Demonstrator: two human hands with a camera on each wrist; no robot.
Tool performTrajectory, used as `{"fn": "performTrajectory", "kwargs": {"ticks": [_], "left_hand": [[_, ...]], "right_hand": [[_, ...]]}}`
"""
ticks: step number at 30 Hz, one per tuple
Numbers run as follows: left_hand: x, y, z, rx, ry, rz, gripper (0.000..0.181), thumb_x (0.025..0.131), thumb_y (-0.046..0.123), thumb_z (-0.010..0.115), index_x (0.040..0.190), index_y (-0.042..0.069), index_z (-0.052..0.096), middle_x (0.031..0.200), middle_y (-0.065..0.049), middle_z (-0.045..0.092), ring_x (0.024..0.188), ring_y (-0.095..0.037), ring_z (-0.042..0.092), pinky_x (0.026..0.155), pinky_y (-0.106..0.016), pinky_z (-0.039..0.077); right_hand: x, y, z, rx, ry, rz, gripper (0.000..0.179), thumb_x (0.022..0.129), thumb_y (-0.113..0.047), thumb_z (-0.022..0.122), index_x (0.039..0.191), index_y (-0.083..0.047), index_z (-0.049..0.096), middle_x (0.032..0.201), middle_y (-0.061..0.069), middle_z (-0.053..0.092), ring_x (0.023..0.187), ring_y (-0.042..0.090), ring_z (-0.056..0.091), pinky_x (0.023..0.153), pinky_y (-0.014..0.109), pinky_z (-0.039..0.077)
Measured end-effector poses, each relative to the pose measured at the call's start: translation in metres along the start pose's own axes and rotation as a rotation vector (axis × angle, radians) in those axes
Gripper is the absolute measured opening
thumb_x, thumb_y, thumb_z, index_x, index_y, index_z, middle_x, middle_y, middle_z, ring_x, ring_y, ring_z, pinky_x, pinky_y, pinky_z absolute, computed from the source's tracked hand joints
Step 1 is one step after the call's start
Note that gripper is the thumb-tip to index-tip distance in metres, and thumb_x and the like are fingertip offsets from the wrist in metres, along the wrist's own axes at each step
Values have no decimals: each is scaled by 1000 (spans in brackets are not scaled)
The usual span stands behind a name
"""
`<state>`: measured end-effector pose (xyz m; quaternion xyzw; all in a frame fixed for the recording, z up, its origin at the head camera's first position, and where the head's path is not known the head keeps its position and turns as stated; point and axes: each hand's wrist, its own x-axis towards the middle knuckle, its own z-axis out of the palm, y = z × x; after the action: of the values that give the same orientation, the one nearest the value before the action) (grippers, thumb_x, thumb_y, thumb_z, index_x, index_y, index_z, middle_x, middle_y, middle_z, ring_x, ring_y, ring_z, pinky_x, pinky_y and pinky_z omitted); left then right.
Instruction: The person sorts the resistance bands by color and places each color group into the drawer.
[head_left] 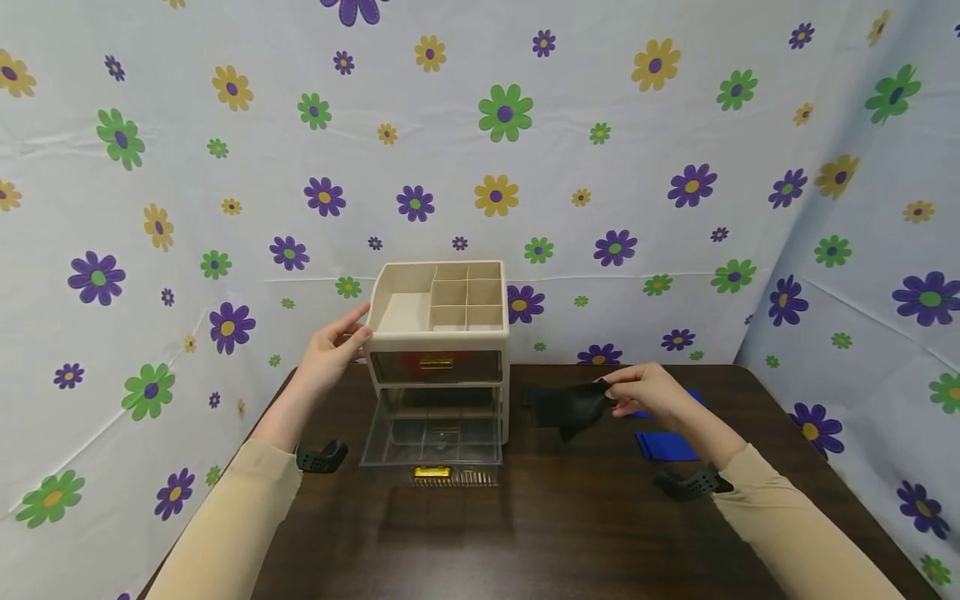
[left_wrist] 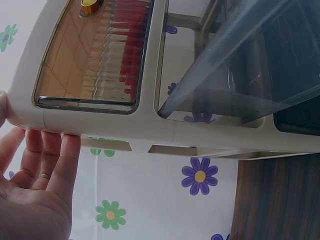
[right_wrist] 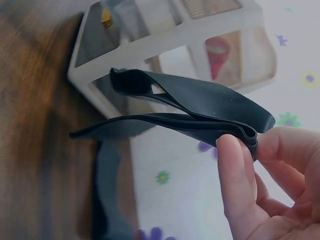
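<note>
A cream desktop organizer [head_left: 442,339] stands at the back of the table. My left hand [head_left: 333,348] rests on its upper left side; in the left wrist view, nearly straight fingers [left_wrist: 62,160] press that side. A clear drawer [head_left: 382,442] with a gold handle is pulled out toward me, below a closed drawer [head_left: 480,367] with something red inside. To the right of the organizer, my right hand [head_left: 651,392] pinches a folded black rubbery band [head_left: 562,406] between thumb and fingers. In the right wrist view, its loose folds [right_wrist: 210,100] fan out from the fingertips.
Another black band [right_wrist: 106,190] lies on the table beneath the held one. Folded blue pieces [head_left: 667,446] lie under and beside my right forearm. The organizer's open top tray [head_left: 405,312] has several compartments. A flowered cloth [head_left: 585,150] hangs behind the dark wooden table [head_left: 570,533].
</note>
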<state>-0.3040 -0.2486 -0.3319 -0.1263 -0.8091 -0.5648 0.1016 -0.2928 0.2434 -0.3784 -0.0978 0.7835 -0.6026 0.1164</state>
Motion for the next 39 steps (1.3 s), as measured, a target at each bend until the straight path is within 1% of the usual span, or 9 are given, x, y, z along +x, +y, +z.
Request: {"fn": "performTrajectory", "kwargs": {"ticks": [5,10,15,18,22,25,29,33,39], "left_hand": [[-1,1,-1,5,-2,-12,53,100,25,55,150,15,39,119,-20,53,93,-7,57,86,-35,53],[-1,2,-2,1,1,-12,53,100,24,55,150,13,38,120,-21,53,94,-6,57,85,-33,53],[-2,0,-4,-16,-2,-10,54,100,25,56,150,13,38,114,-15,54,92,-6,58,82,-28,54],[-3,-1,-6,-31,-8,-15,55,100,27,56,150,14,38,111,-10,53,92,-6,58,81,-25,54],[-5,-1,-8,-31,-7,-13,55,100,26,56,150,14,38,110,-9,53,92,-5,58,81,-25,53],[-4,0,-7,-22,0,-3,54,100,26,56,149,13,39,110,-10,54,91,-4,58,80,-23,53],[-4,1,-5,-18,4,4,54,99,25,57,149,11,40,110,-10,55,90,-4,57,78,-22,53],[-5,0,-5,-24,-4,6,54,99,24,57,149,11,40,110,-10,56,90,-5,57,77,-21,53],[-5,0,-5,-18,-9,-1,55,99,28,57,149,13,40,113,-14,54,91,-5,57,77,-20,52]], "right_hand": [[-9,-25,-4,-61,-16,-34,42,90,-1,62,126,20,52,112,24,56,69,18,64,68,37,58],[-17,-47,-5,-50,-41,-48,45,90,-1,61,128,21,49,110,20,56,69,16,62,69,36,58],[-19,-60,0,-42,-38,-27,45,89,-2,62,128,19,51,112,20,57,71,17,62,70,36,58],[-20,-69,5,-57,-47,-29,46,89,-3,62,129,18,50,122,26,53,71,17,62,72,38,58],[-22,-82,12,-64,-66,-46,44,89,-3,62,127,17,54,129,27,53,71,16,61,72,38,58],[-21,-92,16,-60,-84,-68,37,88,-3,63,121,14,60,122,20,61,74,18,62,71,37,58],[-21,-104,22,-61,-111,-98,31,89,-1,61,117,12,64,118,15,64,82,22,63,71,36,58],[-22,-115,31,-55,-138,-115,30,89,0,59,116,11,65,119,15,64,82,22,63,72,37,58],[-19,-129,48,-20,-165,-123,31,89,0,58,117,11,65,117,16,65,82,24,65,71,36,58]]}}
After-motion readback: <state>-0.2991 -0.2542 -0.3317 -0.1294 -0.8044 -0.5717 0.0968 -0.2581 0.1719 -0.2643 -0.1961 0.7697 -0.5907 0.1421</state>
